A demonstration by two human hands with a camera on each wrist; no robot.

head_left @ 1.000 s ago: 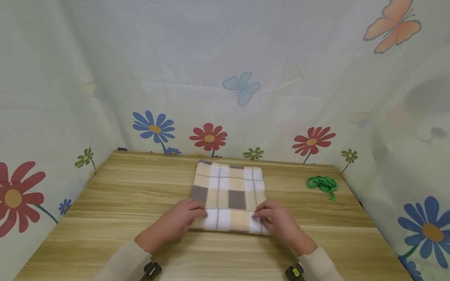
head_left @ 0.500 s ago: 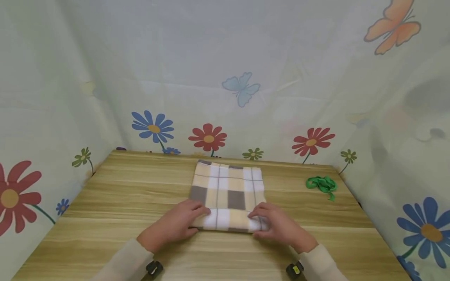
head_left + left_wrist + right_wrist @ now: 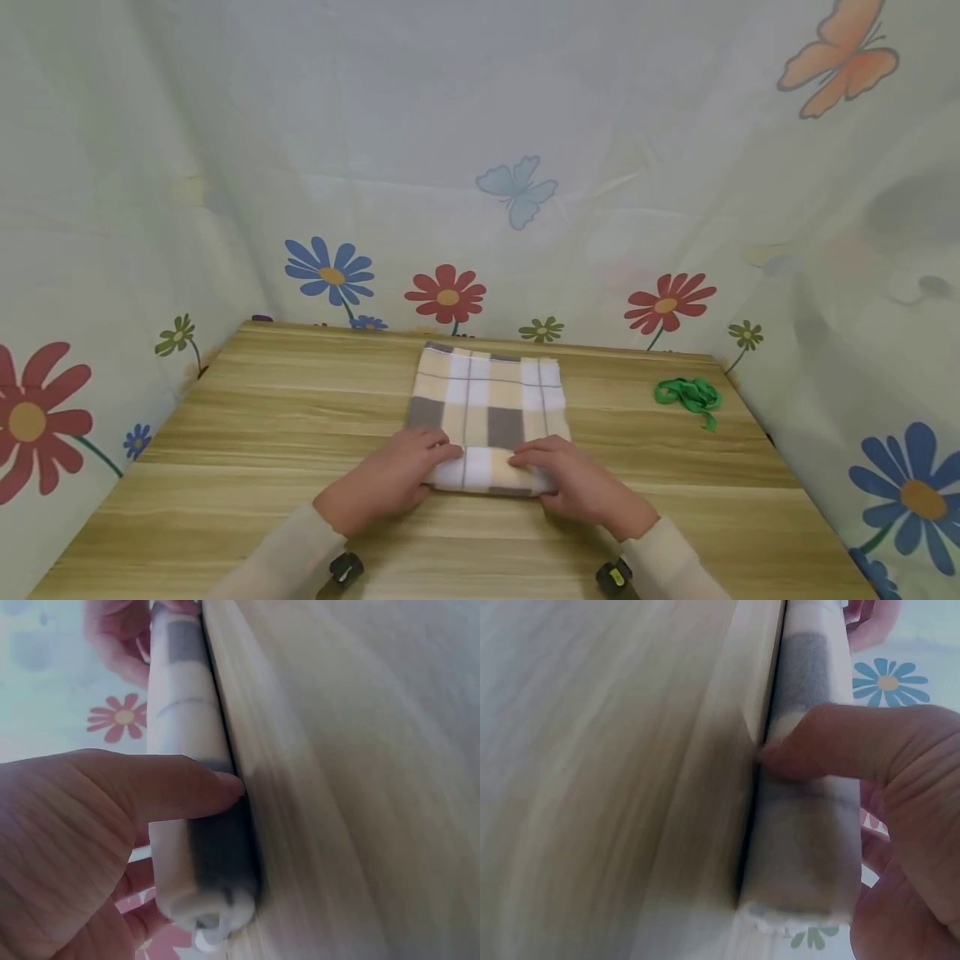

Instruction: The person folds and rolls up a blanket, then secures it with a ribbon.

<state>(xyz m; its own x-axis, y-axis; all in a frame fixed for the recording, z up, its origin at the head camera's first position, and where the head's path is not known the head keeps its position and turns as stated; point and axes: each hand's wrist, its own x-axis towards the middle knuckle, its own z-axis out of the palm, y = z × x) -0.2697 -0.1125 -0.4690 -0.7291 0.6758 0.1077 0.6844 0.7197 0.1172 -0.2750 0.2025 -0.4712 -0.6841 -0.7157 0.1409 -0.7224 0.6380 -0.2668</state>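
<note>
A plaid fleece blanket point(image 3: 506, 425) in cream, white and grey lies on the table, its near edge rolled into a thick tube. My left hand point(image 3: 397, 471) grips the left part of this roll, fingers over the top. In the left wrist view, the left thumb point(image 3: 202, 791) presses the near side of the roll low by the tabletop, and the roll's spiral end point(image 3: 214, 915) shows. On the right part, my right hand point(image 3: 585, 483) holds the roll likewise. Its thumb point(image 3: 802, 754) lies across the near side in the right wrist view.
A loosely bunched green ribbon point(image 3: 690, 396) lies at the table's right. The wooden table point(image 3: 247, 467) ends at the back and sides against a white curtain point(image 3: 375, 125) printed with flowers and butterflies.
Both hands have slid inward along the roll, closer to each other, and the thumbs have come round to its near side. The ribbon stays where it was.
</note>
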